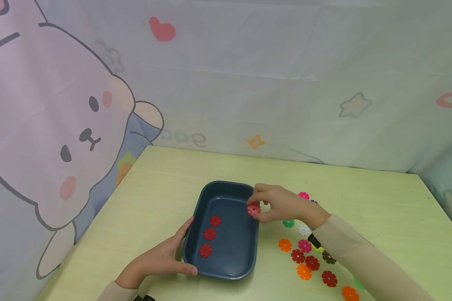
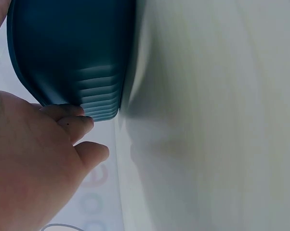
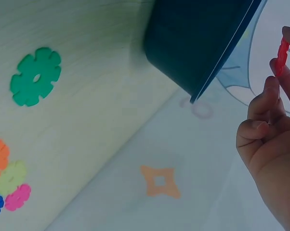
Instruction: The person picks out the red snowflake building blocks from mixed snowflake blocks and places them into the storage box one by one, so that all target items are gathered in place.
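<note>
A dark blue rectangular tray (image 1: 235,251) rests on the table. My left hand (image 1: 160,257) holds it at the near left corner, the thumb on the near edge and the fingers along the left side. Three red notched plastic discs (image 1: 209,234) lie in a row inside, toward the tray's left wall. Over the right rim, my right hand (image 1: 282,204) pinches another red notched disc (image 1: 254,209) between thumb and fingertips. In the right wrist view that red disc (image 3: 282,57) appears edge-on, above the level of the tray's rim (image 3: 195,94).
Loose notched discs in several colours are spread right of the tray, including orange (image 1: 285,245), red (image 1: 329,278), white (image 1: 304,230) and green (image 3: 35,77) ones. The right forearm covers part of them. A printed cloth (image 1: 226,83) hangs behind the pale table (image 1: 173,175).
</note>
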A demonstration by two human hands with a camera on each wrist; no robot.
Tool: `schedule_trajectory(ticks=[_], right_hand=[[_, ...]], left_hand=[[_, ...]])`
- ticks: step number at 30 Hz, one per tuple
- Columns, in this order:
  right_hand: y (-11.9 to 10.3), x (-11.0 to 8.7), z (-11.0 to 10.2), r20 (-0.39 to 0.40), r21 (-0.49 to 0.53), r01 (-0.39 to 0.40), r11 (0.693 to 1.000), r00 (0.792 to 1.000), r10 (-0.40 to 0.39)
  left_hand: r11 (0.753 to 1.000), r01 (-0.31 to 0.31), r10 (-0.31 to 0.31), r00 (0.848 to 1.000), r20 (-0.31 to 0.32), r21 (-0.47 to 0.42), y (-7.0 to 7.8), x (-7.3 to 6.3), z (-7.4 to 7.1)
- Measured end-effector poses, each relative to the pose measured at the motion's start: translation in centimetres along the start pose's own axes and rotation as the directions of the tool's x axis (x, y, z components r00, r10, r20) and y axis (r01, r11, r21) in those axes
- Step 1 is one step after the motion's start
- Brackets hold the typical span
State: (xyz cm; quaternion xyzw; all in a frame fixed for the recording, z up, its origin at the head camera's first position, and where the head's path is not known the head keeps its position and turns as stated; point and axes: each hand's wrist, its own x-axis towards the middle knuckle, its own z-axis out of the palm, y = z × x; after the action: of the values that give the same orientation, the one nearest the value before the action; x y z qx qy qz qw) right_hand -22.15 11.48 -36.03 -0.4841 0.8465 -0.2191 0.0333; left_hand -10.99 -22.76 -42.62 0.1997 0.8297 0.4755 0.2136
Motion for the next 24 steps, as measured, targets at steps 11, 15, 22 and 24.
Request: schedule_trajectory(ticks=[11,15,22,24], right_hand=[[-0.1,2.6,0.9,0.011,0.013,0.011,1.000,1.000,-0.011],[0.1,3.6,1.6,0.000,0.022,0.019,1.000,1.000,-0.019],[0.3,5.3,3.1,-0.018,0.061,0.034,0.998,0.999,-0.033],[0.2,5.7,3.5,-0.021,0.064,0.019,0.998,1.000,-0.018]], left_hand=[[1.000,0.002,-0.002,1.000,-0.003,0.005,0.1,-0.1,0.0],[1.000,0.003,-0.003,1.000,-0.004,0.012,0.1,-0.1,0.0],[1.000,0.004,-0.004,1.000,0.001,0.002,0.0,0.0,-0.1],[1.000,0.001,-0.001,1.000,0.001,0.005,-0.1,0.0,-0.1]])
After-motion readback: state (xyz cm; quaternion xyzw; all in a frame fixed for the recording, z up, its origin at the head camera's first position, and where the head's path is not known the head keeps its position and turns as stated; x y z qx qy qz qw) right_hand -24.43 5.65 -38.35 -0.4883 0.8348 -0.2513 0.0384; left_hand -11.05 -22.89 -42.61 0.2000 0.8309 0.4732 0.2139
